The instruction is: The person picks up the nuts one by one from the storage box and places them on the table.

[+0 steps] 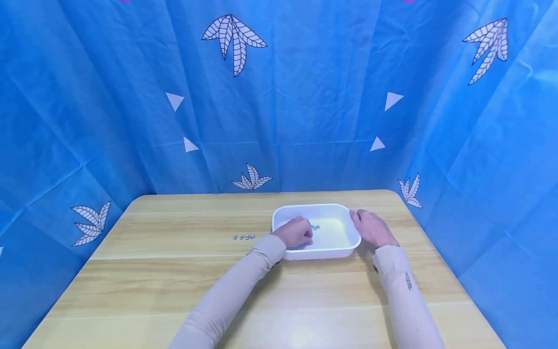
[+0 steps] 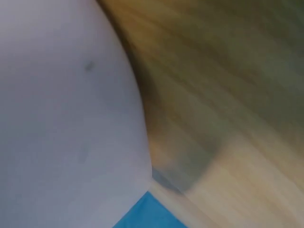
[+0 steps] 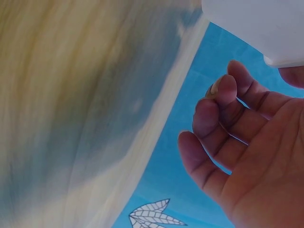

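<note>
A white rectangular tray [image 1: 335,248] with rounded corners stands on the wooden table. My left hand [image 1: 295,231] reaches over its left side, fingers curled down inside; whatever lies beneath the fingertips is hidden. Beside those fingers, on the tray floor, is a little cluster of shiny metal pieces [image 1: 315,227], too small to name. At the tray's right end is my right hand [image 1: 371,228], its thumb on the rim. In the right wrist view, the fingers [image 3: 204,114] bend loosely outside the tray wall [image 3: 256,23], apart from it. The left wrist view shows no hand.
Several small shiny metal pieces [image 1: 244,237] lie in a row on the table [image 1: 174,281], left of the tray. A blue curtain [image 1: 305,97] with leaf prints hangs behind and along both sides. A pale curved surface [image 2: 66,118] fills much of the left wrist view.
</note>
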`<action>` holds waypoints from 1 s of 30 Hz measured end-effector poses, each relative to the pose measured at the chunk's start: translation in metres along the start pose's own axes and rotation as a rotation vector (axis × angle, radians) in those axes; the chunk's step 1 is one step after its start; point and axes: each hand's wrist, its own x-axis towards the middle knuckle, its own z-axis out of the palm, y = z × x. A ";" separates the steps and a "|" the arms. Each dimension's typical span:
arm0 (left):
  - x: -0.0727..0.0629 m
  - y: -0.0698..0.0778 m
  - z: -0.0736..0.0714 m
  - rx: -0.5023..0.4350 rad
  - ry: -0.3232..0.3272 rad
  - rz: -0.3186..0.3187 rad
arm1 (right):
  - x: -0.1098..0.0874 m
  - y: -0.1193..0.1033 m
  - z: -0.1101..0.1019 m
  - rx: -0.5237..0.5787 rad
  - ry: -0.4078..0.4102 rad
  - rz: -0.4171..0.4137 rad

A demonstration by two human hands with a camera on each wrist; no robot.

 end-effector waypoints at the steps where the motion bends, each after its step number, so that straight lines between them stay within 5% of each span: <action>1: 0.000 0.000 0.001 0.003 0.001 -0.002 | 0.000 0.000 0.000 0.002 -0.001 0.000; 20: -0.003 0.006 -0.001 0.004 0.040 -0.132 | -0.003 -0.001 0.000 0.009 -0.014 0.015; 30: -0.005 0.011 -0.004 -0.006 -0.022 -0.108 | -0.003 -0.001 0.000 0.008 -0.006 0.011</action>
